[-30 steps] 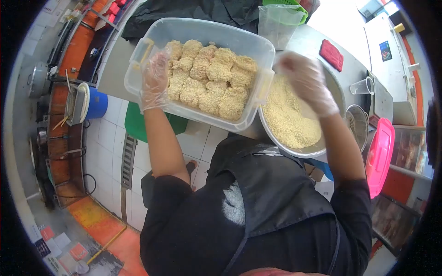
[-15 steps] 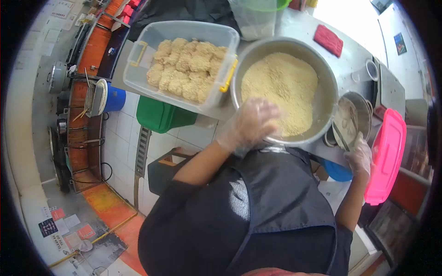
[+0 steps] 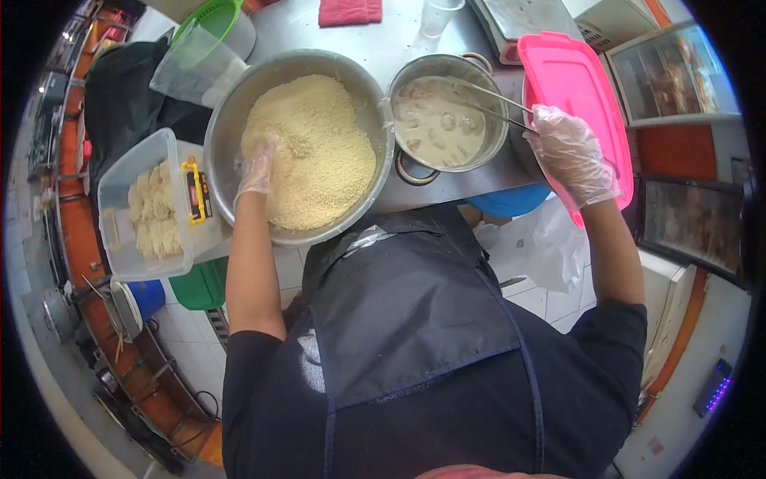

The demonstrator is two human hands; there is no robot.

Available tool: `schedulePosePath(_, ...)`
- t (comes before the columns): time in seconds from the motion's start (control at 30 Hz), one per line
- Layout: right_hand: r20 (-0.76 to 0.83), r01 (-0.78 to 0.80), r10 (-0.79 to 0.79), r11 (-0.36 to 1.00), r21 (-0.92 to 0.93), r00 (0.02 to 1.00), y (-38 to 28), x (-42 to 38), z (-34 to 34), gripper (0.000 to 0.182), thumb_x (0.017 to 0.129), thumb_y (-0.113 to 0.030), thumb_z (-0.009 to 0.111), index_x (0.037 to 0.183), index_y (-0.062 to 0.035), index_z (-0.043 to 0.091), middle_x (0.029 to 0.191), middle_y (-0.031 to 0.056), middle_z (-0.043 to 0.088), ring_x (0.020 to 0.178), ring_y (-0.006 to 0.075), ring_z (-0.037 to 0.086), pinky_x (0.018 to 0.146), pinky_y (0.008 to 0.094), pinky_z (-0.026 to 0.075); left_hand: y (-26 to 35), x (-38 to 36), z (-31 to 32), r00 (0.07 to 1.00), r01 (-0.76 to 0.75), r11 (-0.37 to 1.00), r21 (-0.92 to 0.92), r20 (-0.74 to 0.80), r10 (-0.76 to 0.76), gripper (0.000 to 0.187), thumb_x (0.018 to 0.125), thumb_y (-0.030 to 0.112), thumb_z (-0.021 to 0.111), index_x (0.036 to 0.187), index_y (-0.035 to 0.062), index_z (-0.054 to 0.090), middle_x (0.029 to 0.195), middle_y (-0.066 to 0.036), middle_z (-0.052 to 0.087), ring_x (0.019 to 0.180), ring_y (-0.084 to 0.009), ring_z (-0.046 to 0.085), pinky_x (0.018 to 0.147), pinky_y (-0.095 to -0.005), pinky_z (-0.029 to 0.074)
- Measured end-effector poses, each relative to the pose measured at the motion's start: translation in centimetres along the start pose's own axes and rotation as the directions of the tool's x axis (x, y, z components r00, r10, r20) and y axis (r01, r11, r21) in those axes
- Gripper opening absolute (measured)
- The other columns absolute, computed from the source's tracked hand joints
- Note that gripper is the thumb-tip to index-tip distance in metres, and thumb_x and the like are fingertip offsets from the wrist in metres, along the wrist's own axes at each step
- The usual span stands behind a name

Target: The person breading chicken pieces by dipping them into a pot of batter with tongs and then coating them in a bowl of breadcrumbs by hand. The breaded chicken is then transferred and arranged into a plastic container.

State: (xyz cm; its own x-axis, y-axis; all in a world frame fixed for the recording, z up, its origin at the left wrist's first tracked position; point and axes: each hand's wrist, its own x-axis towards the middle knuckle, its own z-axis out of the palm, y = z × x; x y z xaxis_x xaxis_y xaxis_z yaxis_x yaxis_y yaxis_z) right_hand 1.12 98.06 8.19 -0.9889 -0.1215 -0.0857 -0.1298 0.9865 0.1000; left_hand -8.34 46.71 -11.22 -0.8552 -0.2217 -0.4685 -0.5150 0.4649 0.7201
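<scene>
My left hand [image 3: 258, 166], in a clear plastic glove, reaches into a large metal bowl [image 3: 378, 120] of pale yellow crumbs [image 3: 331, 172]. Its fingers are sunk in the crumbs, so whether they hold anything is hidden. Gloved the same way, my right hand [image 3: 568, 152] grips metal tongs [image 3: 504, 99]. The tongs slant left over a metal pot [image 3: 501, 144], their far ends at the whitish liquid [image 3: 427, 132], where several pieces float. Left of the bowl, a clear plastic box [image 3: 112, 215] contains several crumb-coated pieces [image 3: 155, 209].
A pink lid [image 3: 562, 60] stands by my right hand. Behind it is a scale [image 3: 519, 24]. A clear cup [image 3: 435, 20], a red cloth [image 3: 349, 11] and a green-rimmed container [image 3: 209, 17] sit toward the back of the metal table [image 3: 399, 38].
My view has swung right. My left hand has gone from the bowl's near edge into the crumbs at its left side. My right hand has raised the tongs, now slanting across the pot.
</scene>
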Motion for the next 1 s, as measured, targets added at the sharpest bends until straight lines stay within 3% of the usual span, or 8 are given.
schedulePosePath(0.03, 0.020, 0.021, -0.020, 0.999, -0.025, 1.000, -0.2, 0.5, -0.4, 0.031, 0.088, -0.018, 0.072, 0.115, -0.0046, 0.065, 0.094, 0.0167, 0.071, 0.093, 0.0352, 0.072, 0.080, 0.0485, 0.057, 2.4, -3.0, 0.1, 0.979, 0.186, 0.935, -0.301, 0.137, -0.151, 0.076, 0.103, 0.053, 0.058, 0.157, 0.0026, 0.040, 0.151, -0.016, 0.052, 0.133, -0.0278, 0.056, 0.111, -0.0435, 0.047)
schedulePosePath(0.13, 0.022, 0.101, -0.100, 0.994, -0.040, 0.995, -0.9, 1.8, 0.0, 0.026, 0.091, -0.014, 0.067, 0.115, -0.0036, 0.064, 0.093, 0.0152, 0.070, 0.085, 0.0344, 0.073, 0.073, 0.0459, 0.059, -0.7, -2.8, 0.1, 0.944, 0.218, 0.896, -0.386, 0.315, -0.094, 0.076, 0.103, 0.052, 0.057, 0.159, 0.0043, 0.035, 0.147, -0.016, 0.055, 0.127, -0.0261, 0.059, 0.108, -0.0424, 0.049)
schedulePosePath(0.23, 0.004, 0.159, -0.159, 0.986, -0.054, 0.987, -2.7, 3.4, 2.7, 0.019, 0.093, -0.011, 0.061, 0.111, -0.0040, 0.065, 0.090, 0.0134, 0.070, 0.078, 0.0324, 0.073, 0.068, 0.0436, 0.059, 1.0, -6.2, -0.8, 0.908, 0.252, 0.918, -0.306, 0.402, -0.115, 0.076, 0.100, 0.060, 0.057, 0.152, 0.0047, 0.049, 0.155, -0.013, 0.052, 0.132, -0.0306, 0.056, 0.116, -0.0377, 0.038)
schedulePosePath(0.3, -0.001, 0.185, -0.187, 0.972, -0.143, 0.982, -4.6, 4.3, 5.3, 0.018, 0.093, -0.010, 0.060, 0.110, -0.0044, 0.065, 0.088, 0.0133, 0.069, 0.077, 0.0311, 0.073, 0.067, 0.0431, 0.059, 0.8, -6.5, -1.6, 0.916, -0.159, 0.968, 0.194, 0.395, 0.071, 0.064, 0.104, 0.052, 0.056, 0.146, 0.0030, 0.056, 0.143, -0.017, 0.062, 0.125, -0.0279, 0.060, 0.109, -0.0350, 0.045)
schedulePosePath(0.53, -0.119, 0.153, -0.161, 0.985, -0.073, 0.980, -4.1, 3.0, 6.3, 0.012, 0.092, -0.009, 0.059, 0.098, -0.0076, 0.070, 0.078, 0.0105, 0.070, 0.072, 0.0260, 0.074, 0.060, 0.0402, 0.058, -7.8, -4.0, -2.1, 0.982, -0.188, 0.982, 0.014, 0.029, 0.188, 0.045, 0.110, 0.028, 0.048, 0.146, 0.0030, 0.055, 0.141, -0.019, 0.062, 0.130, -0.0327, 0.058, 0.111, -0.0390, 0.045)
schedulePosePath(0.6, -0.125, 0.114, -0.119, 0.992, -0.047, 0.985, -3.2, 1.9, 5.6, 0.016, 0.094, -0.009, 0.058, 0.102, -0.0078, 0.072, 0.077, 0.0104, 0.070, 0.072, 0.0268, 0.074, 0.059, 0.0410, 0.057, -9.9, -3.8, -2.9, 0.887, -0.435, 0.717, 0.544, 0.124, 0.444, 0.046, 0.107, 0.015, 0.048, 0.152, 0.0046, 0.049, 0.150, -0.017, 0.054, 0.135, -0.0349, 0.054, 0.113, -0.0424, 0.044)
schedulePosePath(0.7, -0.058, 0.040, -0.040, 0.999, -0.002, 0.998, -2.5, 0.7, 3.6, 0.028, 0.097, -0.010, 0.055, 0.120, -0.0107, 0.072, 0.078, 0.0128, 0.068, 0.068, 0.0309, 0.070, 0.059, 0.0436, 0.055, -11.4, -4.2, -3.6, 0.833, -0.534, 0.648, 0.543, 0.206, 0.514, 0.051, 0.103, 0.007, 0.049, 0.154, 0.0054, 0.044, 0.154, -0.015, 0.049, 0.138, -0.0353, 0.051, 0.113, -0.0447, 0.044)
schedulePosePath(1.0, -0.127, 0.031, 0.009, 0.949, 0.315, 0.992, -2.0, -1.7, -0.5, 0.028, 0.097, -0.016, 0.063, 0.124, -0.0119, 0.071, 0.095, 0.0185, 0.071, 0.087, 0.0377, 0.070, 0.076, 0.0472, 0.055, -13.5, -3.6, -2.5, 0.827, -0.502, 0.631, 0.592, 0.116, 0.550, 0.057, 0.100, 0.005, 0.051, 0.157, 0.0046, 0.040, 0.152, -0.014, 0.050, 0.136, -0.0314, 0.052, 0.115, -0.0422, 0.042)
